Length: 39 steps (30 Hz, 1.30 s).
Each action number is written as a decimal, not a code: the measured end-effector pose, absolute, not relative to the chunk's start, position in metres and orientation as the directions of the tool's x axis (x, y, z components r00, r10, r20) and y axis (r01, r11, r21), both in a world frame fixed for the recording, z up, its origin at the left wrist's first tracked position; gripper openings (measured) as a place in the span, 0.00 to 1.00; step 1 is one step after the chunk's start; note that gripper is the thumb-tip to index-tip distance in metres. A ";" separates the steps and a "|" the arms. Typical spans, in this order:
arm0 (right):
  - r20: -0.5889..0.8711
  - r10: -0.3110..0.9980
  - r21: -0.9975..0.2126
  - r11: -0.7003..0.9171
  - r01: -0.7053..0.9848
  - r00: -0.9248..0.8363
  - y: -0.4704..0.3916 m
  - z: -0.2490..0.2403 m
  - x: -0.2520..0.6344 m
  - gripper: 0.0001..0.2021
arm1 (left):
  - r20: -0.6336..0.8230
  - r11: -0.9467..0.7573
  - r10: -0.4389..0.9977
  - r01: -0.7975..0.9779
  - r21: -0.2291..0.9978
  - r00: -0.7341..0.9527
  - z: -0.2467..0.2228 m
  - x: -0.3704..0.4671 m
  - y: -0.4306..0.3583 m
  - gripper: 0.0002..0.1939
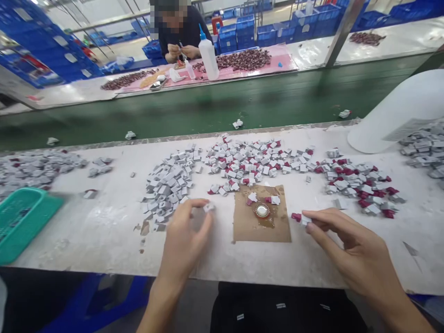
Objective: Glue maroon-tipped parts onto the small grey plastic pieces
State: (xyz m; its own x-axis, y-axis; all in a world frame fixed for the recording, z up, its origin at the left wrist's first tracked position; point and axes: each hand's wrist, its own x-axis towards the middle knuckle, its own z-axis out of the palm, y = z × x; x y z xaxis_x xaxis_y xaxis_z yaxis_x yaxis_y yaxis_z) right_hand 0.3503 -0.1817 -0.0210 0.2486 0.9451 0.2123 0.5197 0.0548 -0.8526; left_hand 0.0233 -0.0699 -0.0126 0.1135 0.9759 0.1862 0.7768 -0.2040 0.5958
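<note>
Between the thumb and forefinger of my left hand is a small light-grey plastic block. My right hand pinches a small white-and-maroon plastic piece, its maroon end pointing left. A square of brown cardboard lies between my hands. On it sits a round cap-like dish with a pale shiny centre and wet-looking stains around it. Two more white-and-maroon pieces lie near the dish. Beside my left hand is a heap of plain grey blocks.
Heaps of mixed white-and-maroon pieces lie behind the cardboard and at the right. A green basket stands at left, a large white bottle at right. Beyond a green conveyor belt, a person works with small parts.
</note>
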 end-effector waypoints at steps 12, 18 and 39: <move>0.293 0.954 -0.826 0.215 0.521 0.071 -0.143 -0.002 0.314 0.09 | 0.056 -0.152 0.979 0.510 0.847 0.198 -0.007 0.072 -0.102 0.05; 0.292 0.955 -0.799 0.215 0.562 0.050 -0.141 0.002 0.313 0.11 | 0.082 -0.190 0.964 0.437 0.879 0.253 -0.008 0.082 -0.102 0.05; -0.146 0.973 -0.959 -0.095 -0.267 0.176 -0.144 0.004 0.318 0.10 | -0.086 0.112 0.914 -0.042 0.993 0.395 0.006 0.119 -0.095 0.06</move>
State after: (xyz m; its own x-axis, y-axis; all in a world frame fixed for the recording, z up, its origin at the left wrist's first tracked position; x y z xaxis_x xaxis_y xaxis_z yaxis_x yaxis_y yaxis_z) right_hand 0.3178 -0.1438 0.0039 0.1764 0.9735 -0.1459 -0.2666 -0.0954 -0.9591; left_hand 0.1187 -0.0954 0.0056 0.3954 0.9144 -0.0863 -0.0417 0.1117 0.9929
